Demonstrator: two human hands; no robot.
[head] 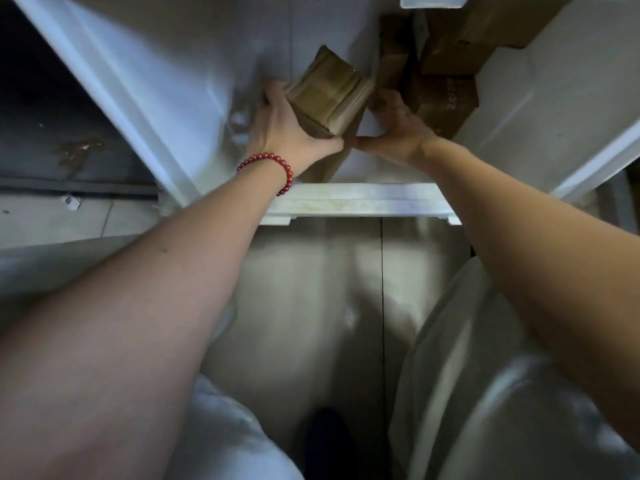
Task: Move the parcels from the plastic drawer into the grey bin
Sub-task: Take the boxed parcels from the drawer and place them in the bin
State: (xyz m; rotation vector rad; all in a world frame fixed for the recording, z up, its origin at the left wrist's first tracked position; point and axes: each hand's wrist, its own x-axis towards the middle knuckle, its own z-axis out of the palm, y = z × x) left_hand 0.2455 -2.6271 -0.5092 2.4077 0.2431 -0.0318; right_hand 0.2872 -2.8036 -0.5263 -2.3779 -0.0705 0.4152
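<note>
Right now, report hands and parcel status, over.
Left hand and right hand both grip the taped brown parcel. Parcel inside plastic drawer, not yet out. More cardboard boxes packed close beside right hand.

Left hand (284, 130), right hand (398, 133) outstretched, thumbs together

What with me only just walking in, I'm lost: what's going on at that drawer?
A person reaches both bare hands into the white plastic drawer. The left hand, wearing a red bead bracelet, grips a taped brown cardboard parcel. The right hand is at its other side, its fingers too blurred to judge. More brown cardboard boxes lie further back. The parcel is not yet out of the drawer.
</note>
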